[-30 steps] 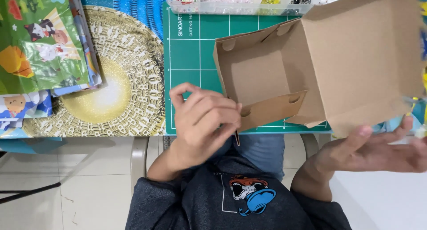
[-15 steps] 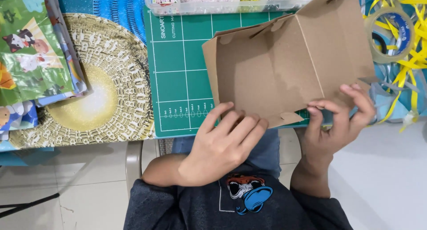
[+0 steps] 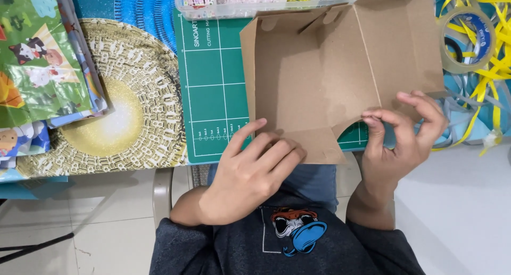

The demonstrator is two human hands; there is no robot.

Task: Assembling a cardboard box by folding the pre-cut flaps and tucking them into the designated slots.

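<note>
While the unfolded brown cardboard box (image 3: 319, 78) lies on the green cutting mat (image 3: 213, 94), the left hand (image 3: 250, 174) presses loosely curled fingers onto its near flap. The right hand (image 3: 404, 139) pinches the box's near right edge, with a tape roll (image 3: 467, 38) off to the far right.

The left hand (image 3: 250, 174) lies palm-down, fingers spread, on the cardboard box (image 3: 319, 78) near flap; the right hand (image 3: 404, 136) pinches its right-hand edge.

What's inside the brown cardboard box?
Nothing shows inside the cardboard box: only bare brown walls and folded flaps. The left hand covers part of the near flap.
</note>
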